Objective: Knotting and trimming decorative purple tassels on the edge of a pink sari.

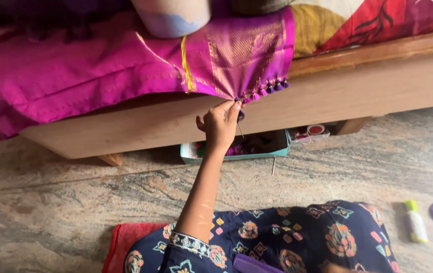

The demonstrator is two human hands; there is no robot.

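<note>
Tassel (240, 116) at the corner of the magenta cloth (100, 71) is pinched between fingertips of one hand (220, 126), arm reaching up from the lap; can't tell which hand it is, other hand out of frame. Near: patterned dark-blue dress (297, 235), red mat (123, 240), small bottle (416, 221) on stone floor (75, 202). Farther: teal box (236, 149) under wooden bed (327, 96). Cloth drapes over the bed edge, row of tassels along its hem.
</note>
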